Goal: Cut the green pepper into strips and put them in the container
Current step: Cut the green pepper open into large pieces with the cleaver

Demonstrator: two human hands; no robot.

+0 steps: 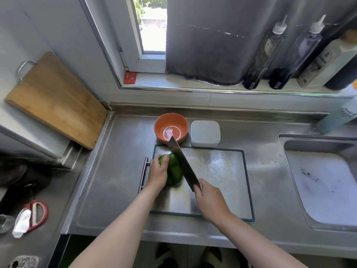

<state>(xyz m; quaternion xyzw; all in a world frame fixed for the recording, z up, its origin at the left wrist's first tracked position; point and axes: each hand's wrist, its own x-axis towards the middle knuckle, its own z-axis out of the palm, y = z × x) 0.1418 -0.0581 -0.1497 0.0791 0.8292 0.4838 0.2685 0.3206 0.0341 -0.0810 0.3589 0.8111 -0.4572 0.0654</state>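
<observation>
A: How many of each?
B: One whole green bell pepper (174, 171) on one steel cutting board (218, 171) at centre frame, one broad steel knife (181, 161), and one square translucent white plastic container (205, 133) just above the board.
A: And the hands?
B: The left hand (157, 171) reaches forward with its fingers curled over the pepper. The right hand (209, 198) has its fingers wrapped round the knife handle, and the blade slants across the pepper's right side.

One view only: head-worn, wide-angle, facing forward and steeply down, close above the desk (116, 180). Frame reaches from the window (152, 26) at top to the desk's near edge; sink (309, 146) at right margin.
</observation>
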